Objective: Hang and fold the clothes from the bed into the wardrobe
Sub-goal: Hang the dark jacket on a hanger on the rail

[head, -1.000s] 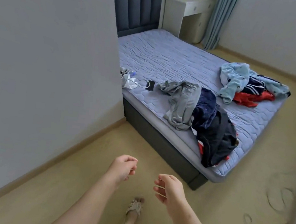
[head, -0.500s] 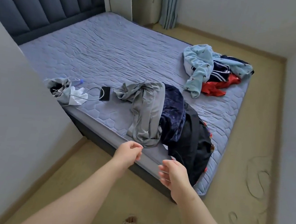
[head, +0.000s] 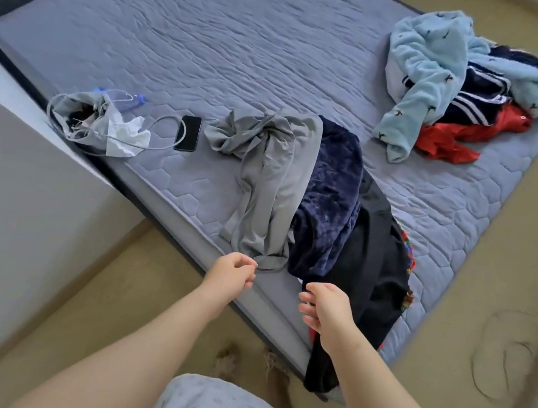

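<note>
Currently pick-up step: left hand (head: 232,273) and right hand (head: 326,306) hover empty, grips released, fingers loosely curled, at the bed (head: 211,48) edge, 6 o'clock. Gray garment (head: 273,184) lies just beyond the left hand. Next, probably: pinch its hem, lift.

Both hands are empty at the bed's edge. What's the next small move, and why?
Probably pinch the grey garment by its near hem with the left hand: that hem lies just off its fingertips, nothing lies on the garment, and the right hand hovers empty nearby, free to help lift.
</note>
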`<act>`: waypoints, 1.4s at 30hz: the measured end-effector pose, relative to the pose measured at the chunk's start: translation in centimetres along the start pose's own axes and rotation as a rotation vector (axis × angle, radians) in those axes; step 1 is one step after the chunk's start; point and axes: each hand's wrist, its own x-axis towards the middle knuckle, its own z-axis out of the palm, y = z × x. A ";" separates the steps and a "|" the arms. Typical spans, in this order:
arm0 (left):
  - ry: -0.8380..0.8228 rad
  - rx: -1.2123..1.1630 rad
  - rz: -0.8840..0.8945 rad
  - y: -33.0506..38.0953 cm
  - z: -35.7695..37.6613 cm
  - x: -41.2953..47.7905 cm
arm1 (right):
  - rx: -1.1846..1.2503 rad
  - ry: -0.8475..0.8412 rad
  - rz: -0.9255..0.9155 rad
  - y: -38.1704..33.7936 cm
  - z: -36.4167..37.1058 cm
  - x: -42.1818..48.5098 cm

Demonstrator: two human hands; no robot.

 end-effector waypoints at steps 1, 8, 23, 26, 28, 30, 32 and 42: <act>-0.005 0.020 -0.018 -0.3 0.4 0.9 | 0.005 0.003 0.009 -0.4 -0.1 1.1; -0.054 0.187 -0.068 -1.6 2.5 8.0 | -0.062 0.101 -0.017 -2.6 0.2 8.1; -0.195 0.317 -0.061 -3.8 7.9 18.9 | -0.299 0.346 -0.144 -2.5 2.5 21.7; -0.177 0.266 -0.064 -3.0 8.0 18.6 | -0.120 0.301 -0.154 -3.2 2.1 20.4; -0.164 0.231 -0.057 -1.8 7.9 17.9 | -0.015 0.253 -0.152 -4.0 2.2 18.5; -0.206 0.051 -0.103 -0.2 7.9 16.4 | 0.059 0.208 -0.149 -5.1 2.1 16.1; -0.287 -0.272 -0.238 2.1 8.1 14.6 | 0.079 0.158 -0.157 -6.3 1.9 13.5; -0.033 0.630 0.529 11.0 6.4 8.2 | -0.082 0.052 -0.454 -10.5 -1.8 0.1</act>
